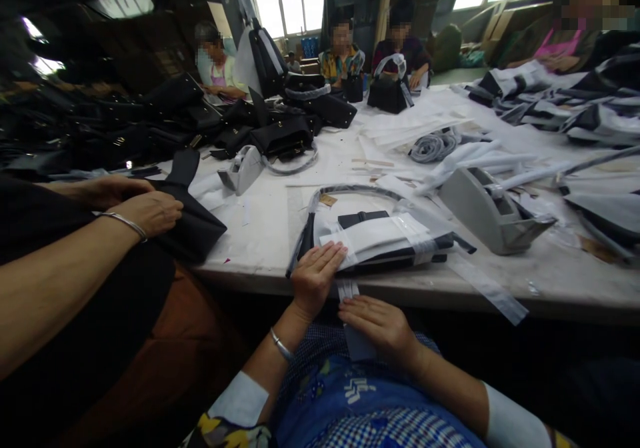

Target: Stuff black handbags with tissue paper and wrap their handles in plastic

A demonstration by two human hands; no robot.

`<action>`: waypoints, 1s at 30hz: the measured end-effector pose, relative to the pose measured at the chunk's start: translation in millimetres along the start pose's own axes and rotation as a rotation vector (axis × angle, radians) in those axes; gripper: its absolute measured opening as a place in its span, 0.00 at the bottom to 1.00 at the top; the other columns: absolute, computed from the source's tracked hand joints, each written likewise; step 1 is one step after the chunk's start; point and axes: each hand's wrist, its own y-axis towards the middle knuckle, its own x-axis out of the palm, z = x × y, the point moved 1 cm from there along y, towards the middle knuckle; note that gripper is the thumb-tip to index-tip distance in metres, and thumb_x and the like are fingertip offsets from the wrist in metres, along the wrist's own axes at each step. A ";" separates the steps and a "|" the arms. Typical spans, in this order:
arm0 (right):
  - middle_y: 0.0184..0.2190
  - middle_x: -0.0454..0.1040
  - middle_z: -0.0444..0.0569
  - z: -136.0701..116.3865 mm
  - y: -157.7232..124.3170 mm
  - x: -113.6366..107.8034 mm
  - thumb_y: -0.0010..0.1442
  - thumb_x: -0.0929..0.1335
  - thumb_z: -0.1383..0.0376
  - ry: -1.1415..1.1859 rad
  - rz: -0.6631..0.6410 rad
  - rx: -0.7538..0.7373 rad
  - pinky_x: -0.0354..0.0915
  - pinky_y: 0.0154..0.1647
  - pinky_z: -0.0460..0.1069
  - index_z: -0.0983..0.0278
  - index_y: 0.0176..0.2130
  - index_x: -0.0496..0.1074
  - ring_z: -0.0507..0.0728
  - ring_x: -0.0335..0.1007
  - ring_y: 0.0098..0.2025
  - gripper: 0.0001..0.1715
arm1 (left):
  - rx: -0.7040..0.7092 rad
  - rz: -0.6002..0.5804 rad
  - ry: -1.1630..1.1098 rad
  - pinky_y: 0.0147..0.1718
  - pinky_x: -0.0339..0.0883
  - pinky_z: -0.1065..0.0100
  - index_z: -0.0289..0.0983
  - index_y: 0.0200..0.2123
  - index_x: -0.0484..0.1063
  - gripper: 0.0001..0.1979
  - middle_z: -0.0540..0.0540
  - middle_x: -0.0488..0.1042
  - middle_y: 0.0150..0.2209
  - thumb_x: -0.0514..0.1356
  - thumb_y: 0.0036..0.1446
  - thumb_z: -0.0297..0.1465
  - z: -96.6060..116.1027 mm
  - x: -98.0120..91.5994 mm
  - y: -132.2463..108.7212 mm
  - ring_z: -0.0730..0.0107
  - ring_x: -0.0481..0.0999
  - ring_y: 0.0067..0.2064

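A black handbag point(380, 261) lies on its side at the table's front edge, partly covered by white wrapping point(385, 235) and clear tape. Its handle point(350, 189), sleeved in grey plastic, loops up behind it. My left hand point(316, 276) rests on the bag's left end, fingers stretched out along the white wrapping, thumb hidden. Below the table edge, a pale strip point(349, 291) hangs down from the bag toward my lap. My right hand point(383, 328) lies over this strip with fingers straight and side by side; its thumb is out of sight.
Grey tape dispensers stand right point(480, 211) and left point(243, 170) of the bag. At left a co-worker's hands point(145, 211) hold a black bag piece point(187, 218). Black bags point(280, 135) pile behind. A clear strip point(493, 291) hangs over the front edge. Other people sit across the table.
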 end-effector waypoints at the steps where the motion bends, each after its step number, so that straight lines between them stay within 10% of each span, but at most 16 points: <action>1: 0.45 0.81 0.54 -2.0 3.9 -3.4 0.67 0.61 0.73 0.004 -0.015 0.002 0.75 0.51 0.56 0.65 0.53 0.74 0.58 0.78 0.49 0.19 | 0.002 0.000 0.001 0.56 0.69 0.56 0.42 0.60 0.68 0.21 0.45 0.75 0.56 0.55 0.66 0.22 -0.5 0.4 -0.4 0.63 0.73 0.59; 12: 0.41 0.82 0.46 53.8 94.5 -41.2 0.63 0.64 0.74 -0.029 -0.175 0.068 0.71 0.46 0.52 0.58 0.49 0.78 0.56 0.79 0.41 0.21 | 0.024 0.022 0.006 0.57 0.70 0.57 0.37 0.55 0.71 0.15 0.45 0.77 0.54 0.55 0.67 0.24 -1.8 0.7 -1.1 0.62 0.74 0.58; 21: 0.28 0.81 0.41 95.4 118.8 -28.5 0.54 0.75 0.65 0.084 -0.330 0.660 0.67 0.33 0.45 0.58 0.31 0.80 0.54 0.77 0.31 0.01 | -0.067 0.085 -0.083 0.54 0.74 0.58 0.36 0.52 0.72 0.13 0.40 0.79 0.50 0.55 0.67 0.26 -2.3 -4.4 0.1 0.61 0.78 0.53; 30: 0.31 0.79 0.44 113.7 141.2 -25.5 0.54 0.75 0.64 0.085 -0.565 0.431 0.63 0.35 0.46 0.61 0.36 0.78 0.54 0.74 0.33 0.07 | -0.163 0.107 -0.160 0.51 0.75 0.64 0.37 0.49 0.71 0.10 0.41 0.78 0.47 0.56 0.66 0.26 -3.7 -5.8 0.4 0.64 0.79 0.50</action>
